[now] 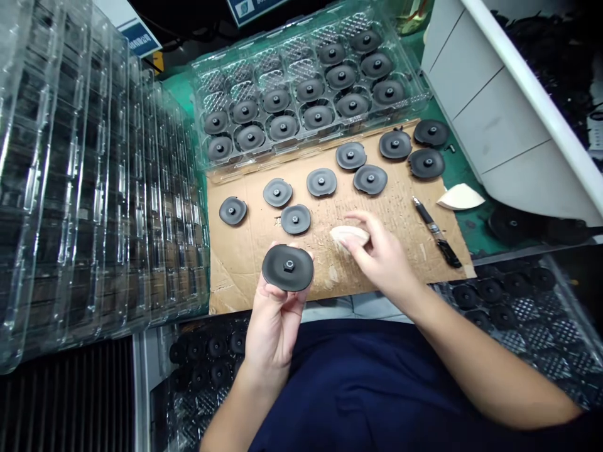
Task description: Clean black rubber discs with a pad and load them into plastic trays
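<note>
My left hand (277, 314) grips a black rounded plastic disc (273, 269) by its edge, its small central hub facing up. It is held above the near edge of a cardboard sheet (245, 263). To the right, my right hand (379, 254) pinches a white wedge-shaped pad (349, 235), apart from the disc. Several like discs lie loose on the cardboard, among them a disc (295, 219) just beyond my left hand and another disc (321, 182) farther back. A black pen (436, 232) lies on the cardboard right of my right hand.
Behind the cardboard, a clear plastic tray (311, 138) holds several discs in its pockets. Tall stacked clear trays (103, 188) stand at the left. A second white pad (460, 197) lies at the right, near a white bin wall (509, 113). More filled trays (522, 301) sit below the table.
</note>
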`<action>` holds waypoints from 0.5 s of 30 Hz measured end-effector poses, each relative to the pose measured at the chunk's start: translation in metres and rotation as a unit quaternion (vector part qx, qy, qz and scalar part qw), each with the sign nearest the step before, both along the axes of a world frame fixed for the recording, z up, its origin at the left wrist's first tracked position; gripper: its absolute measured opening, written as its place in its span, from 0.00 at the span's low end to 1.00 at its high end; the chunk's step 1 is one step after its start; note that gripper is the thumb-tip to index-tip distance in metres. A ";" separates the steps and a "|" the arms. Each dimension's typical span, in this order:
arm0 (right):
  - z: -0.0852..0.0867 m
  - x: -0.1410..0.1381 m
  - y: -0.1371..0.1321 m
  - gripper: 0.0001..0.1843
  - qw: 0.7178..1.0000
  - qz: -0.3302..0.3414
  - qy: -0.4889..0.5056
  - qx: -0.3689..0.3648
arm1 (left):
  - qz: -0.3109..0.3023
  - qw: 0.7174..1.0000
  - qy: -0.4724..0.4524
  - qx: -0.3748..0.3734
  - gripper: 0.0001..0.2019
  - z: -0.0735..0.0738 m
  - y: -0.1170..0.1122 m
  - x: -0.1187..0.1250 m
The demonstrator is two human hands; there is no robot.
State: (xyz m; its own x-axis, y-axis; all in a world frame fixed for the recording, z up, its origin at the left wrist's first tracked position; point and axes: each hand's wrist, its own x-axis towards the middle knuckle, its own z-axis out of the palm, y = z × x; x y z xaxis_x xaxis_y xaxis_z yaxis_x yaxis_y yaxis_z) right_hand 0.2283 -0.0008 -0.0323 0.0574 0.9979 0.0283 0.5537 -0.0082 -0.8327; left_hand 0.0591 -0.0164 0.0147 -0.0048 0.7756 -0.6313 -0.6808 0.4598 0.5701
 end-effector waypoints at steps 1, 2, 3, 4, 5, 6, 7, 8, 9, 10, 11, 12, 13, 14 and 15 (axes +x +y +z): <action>-0.009 0.002 -0.006 0.15 1.000 0.006 0.006 -0.003 | 0.002 1.000 -0.006 -0.002 0.41 0.000 0.001 0.000; -0.017 0.004 -0.012 0.12 1.000 0.023 0.012 -0.002 | 0.002 1.000 -0.012 -0.001 0.42 0.001 0.001 0.000; -0.021 0.004 -0.018 0.10 0.999 0.043 0.013 -0.003 | -0.001 1.000 -0.016 0.000 0.42 0.001 0.002 0.000; -0.023 0.004 -0.022 0.08 0.998 0.060 0.010 -0.008 | -0.006 1.000 -0.019 0.002 0.41 0.001 0.002 0.001; -0.021 0.003 -0.024 0.08 0.998 0.069 0.008 -0.013 | -0.013 1.000 -0.019 0.003 0.40 0.002 0.002 0.002; -0.014 0.002 -0.023 0.08 0.997 0.070 0.005 -0.019 | -0.022 1.000 -0.018 0.005 0.38 0.002 0.002 0.003; -0.005 0.000 -0.021 0.09 0.998 0.060 0.006 -0.019 | -0.030 0.999 -0.015 0.009 0.37 0.002 0.001 0.004; 0.008 -0.003 -0.017 0.10 0.999 0.043 0.012 -0.009 | -0.036 0.999 -0.010 0.016 0.36 0.002 0.001 0.006; 0.023 -0.007 -0.012 0.11 0.999 0.028 0.020 0.011 | -0.040 0.999 -0.006 0.025 0.35 0.002 0.000 0.007; 0.039 -0.012 -0.008 0.13 0.998 0.017 0.033 0.048 | -0.047 0.998 -0.004 0.033 0.35 0.002 -0.002 0.007; 0.053 -0.018 -0.005 0.14 0.994 0.021 0.043 0.097 | -0.058 0.998 -0.004 0.036 0.34 0.001 -0.003 0.007; 0.066 -0.023 -0.004 0.14 0.987 0.046 0.048 0.143 | -0.073 0.997 -0.007 0.033 0.32 0.001 -0.005 0.007; 0.076 -0.028 -0.005 0.14 0.979 0.078 0.053 0.179 | -0.088 0.996 -0.012 0.031 0.32 0.001 -0.006 0.005; 0.083 -0.032 -0.006 0.14 0.973 0.121 0.055 0.190 | -0.101 0.994 -0.014 0.028 0.32 0.000 -0.007 0.003; 0.088 -0.035 -0.008 0.13 0.968 0.165 0.059 0.178 | -0.108 0.994 -0.011 0.026 0.32 -0.001 -0.008 0.001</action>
